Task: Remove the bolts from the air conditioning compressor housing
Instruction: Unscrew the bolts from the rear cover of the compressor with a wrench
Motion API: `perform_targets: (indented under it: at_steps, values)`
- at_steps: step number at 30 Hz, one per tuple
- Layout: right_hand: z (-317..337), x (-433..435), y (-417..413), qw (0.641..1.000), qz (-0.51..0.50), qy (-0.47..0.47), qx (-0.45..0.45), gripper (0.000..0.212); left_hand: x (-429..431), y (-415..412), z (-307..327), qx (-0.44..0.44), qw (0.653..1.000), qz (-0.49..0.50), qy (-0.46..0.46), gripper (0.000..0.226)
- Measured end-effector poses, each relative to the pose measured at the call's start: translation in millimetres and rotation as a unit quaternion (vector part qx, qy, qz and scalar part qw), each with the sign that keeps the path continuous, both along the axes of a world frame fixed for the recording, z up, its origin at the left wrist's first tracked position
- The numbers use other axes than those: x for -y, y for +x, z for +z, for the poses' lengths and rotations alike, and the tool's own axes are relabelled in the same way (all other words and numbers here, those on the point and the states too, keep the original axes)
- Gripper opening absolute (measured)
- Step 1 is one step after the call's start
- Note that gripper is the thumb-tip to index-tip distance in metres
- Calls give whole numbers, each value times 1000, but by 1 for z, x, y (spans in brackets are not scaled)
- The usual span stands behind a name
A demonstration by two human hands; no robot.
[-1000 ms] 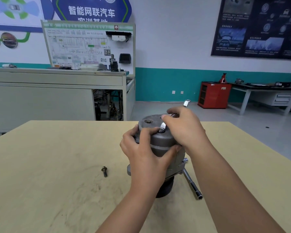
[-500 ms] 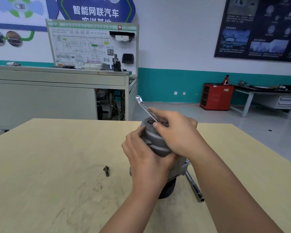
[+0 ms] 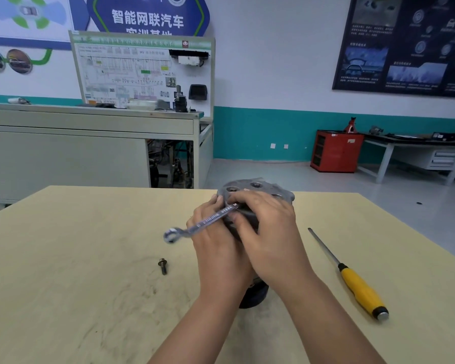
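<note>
The housing [image 3: 255,189] stands upright near the middle of the bench [image 3: 63,258], resting on its dark pulley [image 3: 254,298]. Its top face, with several round holes, is turned up and slightly away from you.

Your left hand [image 3: 218,248] wraps the left side, fingers curled up over the upper rim. That grip is clamped on the housing.

Your right hand [image 3: 271,232] lies over the near and right side. Its grip is closed on one end of the wrench [image 3: 210,218], thumb and fingers pinching the shank just at the rim. From there the wrench runs down and to the left across the back of your left fingers, and its ring end, blurred, hangs in the air to the left of both hands. Your fingers hide the other end, so I cannot tell whether it sits on a bolt head.

One bolt [image 3: 163,266] lies loose on the bench to the left of your left wrist, head away from you, apart from the housing. A screwdriver [image 3: 357,285] with a yellow handle lies on the bench to your right, blade pointing away, well apart from the housing.
</note>
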State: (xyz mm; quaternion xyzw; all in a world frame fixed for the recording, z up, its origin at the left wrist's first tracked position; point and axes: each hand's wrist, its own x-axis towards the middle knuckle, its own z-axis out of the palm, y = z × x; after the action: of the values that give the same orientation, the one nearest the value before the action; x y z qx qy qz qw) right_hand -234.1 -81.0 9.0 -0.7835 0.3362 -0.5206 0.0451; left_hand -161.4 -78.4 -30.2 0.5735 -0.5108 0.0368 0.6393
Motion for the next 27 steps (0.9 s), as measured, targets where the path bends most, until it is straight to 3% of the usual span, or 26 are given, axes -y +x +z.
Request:
perform_targets:
  at_steps: [4,8,12,15,22,27]
  values:
    - [-6,3,-6,996,36,5,82,18,2,1,2,-23,999,14,29,41]
    - [-17,5,-17,991,41,-22,123,28,-4,-4,-3,-21,1000,-8,-20,71]
    - [-15,6,-17,962,90,122,226,23,-4,-4,-6,-11,999,7,-29,83]
    - [-9,13,-15,928,116,181,303,20,-3,-2,-8,-8,999,7,-33,84]
    - [3,34,-12,871,56,271,406,50,-1,1,-12,41,998,16,-38,82]
    - [13,35,-13,856,-24,320,405,47,-4,4,-3,80,995,61,-17,74]
